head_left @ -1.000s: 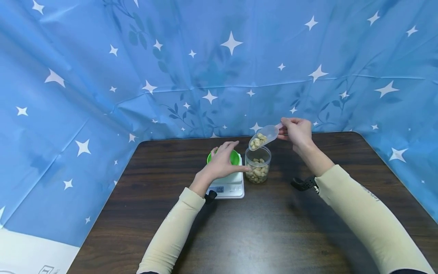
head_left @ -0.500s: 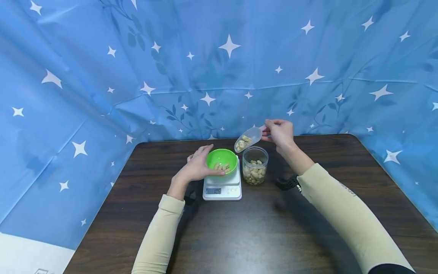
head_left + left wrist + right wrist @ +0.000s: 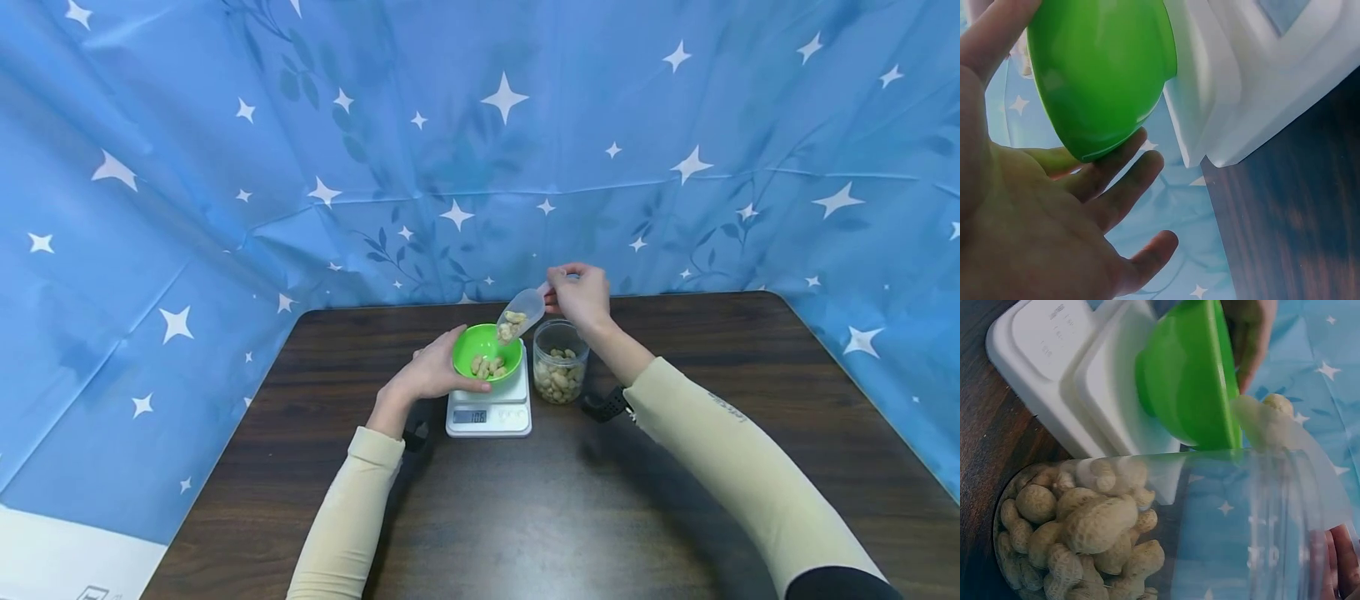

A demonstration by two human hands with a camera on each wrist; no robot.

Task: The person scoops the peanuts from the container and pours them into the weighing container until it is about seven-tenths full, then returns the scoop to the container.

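A green bowl point(image 3: 468, 346) holding several unshelled peanuts point(image 3: 487, 367) sits on a white kitchen scale point(image 3: 489, 421). My left hand point(image 3: 429, 368) holds the bowl from the left, thumb along the near rim and fingers against the far side; in the left wrist view the last fingers stand spread off it. My right hand point(image 3: 581, 296) pinches the handle of a translucent scoop point(image 3: 529, 307) with peanuts in it. The scoop tilts down, its lip over the bowl's right rim. In the right wrist view the jar partly hides the scoop and right fingers point(image 3: 1334, 559).
A clear open jar point(image 3: 561, 350), partly filled with peanuts point(image 3: 1094, 528), stands right beside the scale. The scale's display point(image 3: 470, 417) shows digits like 106. Behind the dark wooden table point(image 3: 570, 517) hangs a blue star-patterned cloth point(image 3: 480, 167).
My right hand has carried the loaded scoop left, from above the jar to the bowl's rim. My left hand has moved left, from over the bowl to its left side.
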